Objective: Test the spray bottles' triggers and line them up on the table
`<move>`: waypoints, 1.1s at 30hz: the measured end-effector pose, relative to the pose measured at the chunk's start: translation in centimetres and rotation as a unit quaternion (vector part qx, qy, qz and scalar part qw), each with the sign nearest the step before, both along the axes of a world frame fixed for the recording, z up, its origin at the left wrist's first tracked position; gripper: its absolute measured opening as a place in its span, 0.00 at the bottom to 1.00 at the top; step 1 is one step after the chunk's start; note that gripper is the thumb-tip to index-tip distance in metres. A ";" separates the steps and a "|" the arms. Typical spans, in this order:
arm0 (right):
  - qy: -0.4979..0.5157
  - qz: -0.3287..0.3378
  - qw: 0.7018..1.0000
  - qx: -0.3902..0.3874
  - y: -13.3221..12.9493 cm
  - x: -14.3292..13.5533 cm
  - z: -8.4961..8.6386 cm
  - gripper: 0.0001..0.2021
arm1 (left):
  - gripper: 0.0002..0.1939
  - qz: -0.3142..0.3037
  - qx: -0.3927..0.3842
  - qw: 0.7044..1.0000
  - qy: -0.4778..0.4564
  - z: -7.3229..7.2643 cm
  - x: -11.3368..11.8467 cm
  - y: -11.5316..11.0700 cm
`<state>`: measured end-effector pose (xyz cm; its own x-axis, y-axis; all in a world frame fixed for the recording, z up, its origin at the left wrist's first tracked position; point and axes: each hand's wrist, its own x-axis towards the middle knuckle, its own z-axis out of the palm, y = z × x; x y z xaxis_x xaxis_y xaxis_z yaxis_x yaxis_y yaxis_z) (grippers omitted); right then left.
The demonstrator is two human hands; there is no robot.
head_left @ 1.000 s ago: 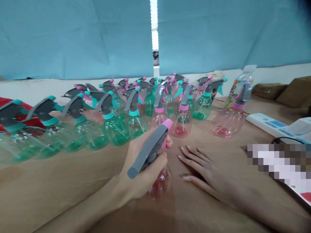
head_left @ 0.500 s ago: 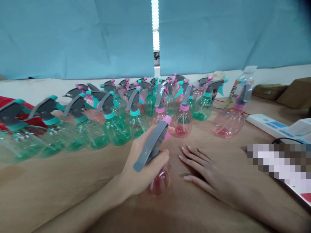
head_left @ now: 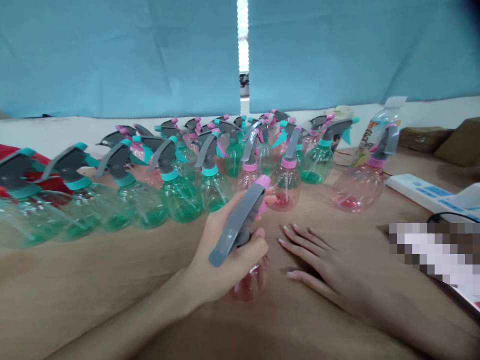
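Observation:
My left hand [head_left: 225, 255] is wrapped round the neck of a pink spray bottle [head_left: 249, 285] with a grey trigger head and pink nozzle. The bottle stands upright on the brown table [head_left: 112, 295], its collar hidden by my fingers. To its right, my right hand [head_left: 318, 265] lies palm down with fingers stretched out and holds nothing. Just beyond my hands stands another pink spray bottle [head_left: 285, 187]. A green spray bottle [head_left: 182, 200] with a turquoise collar is in the row to the left.
Several more green and pink spray bottles crowd the back and left. At the right are a pink spray bottle [head_left: 358, 190], a labelled plastic bottle [head_left: 375, 127], a white power strip [head_left: 420, 192] and a blurred-out flat object [head_left: 431, 260]. A blue curtain [head_left: 112, 55] hangs behind.
The view has shifted slightly, so most things sit a little differently in it. My left hand keeps its grip on the pink spray bottle; my right hand stays flat.

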<state>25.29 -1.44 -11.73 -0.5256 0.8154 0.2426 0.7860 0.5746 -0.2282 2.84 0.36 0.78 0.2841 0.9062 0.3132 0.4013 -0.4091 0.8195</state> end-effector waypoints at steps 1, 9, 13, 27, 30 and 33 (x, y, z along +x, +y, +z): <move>0.001 0.000 1.000 0.000 0.0 0.0 0.0 0.28 | 0.08 -0.007 -0.002 1.000 -0.005 0.0 0.0 0.0; -0.005 -0.001 1.000 -0.004 0.0 -0.1 0.2 0.28 | 0.05 -0.018 0.010 1.000 -0.001 -0.3 -0.2 0.1; 0.005 0.001 1.000 -0.006 -0.1 0.0 0.2 0.28 | 0.05 -0.015 0.016 1.000 0.004 -0.3 -0.1 0.1; -0.001 -0.003 1.000 -0.012 0.0 -0.1 0.3 0.27 | 0.07 -0.018 0.000 1.000 0.005 -0.2 -0.1 0.1; -0.001 0.000 1.000 -0.010 0.0 -0.1 0.3 0.28 | 0.08 -0.013 0.004 1.000 0.012 -0.1 -0.1 0.0; -0.012 0.000 1.000 -0.009 0.0 -0.1 0.4 0.28 | 0.08 -0.014 0.011 1.000 0.007 -0.1 -0.1 0.0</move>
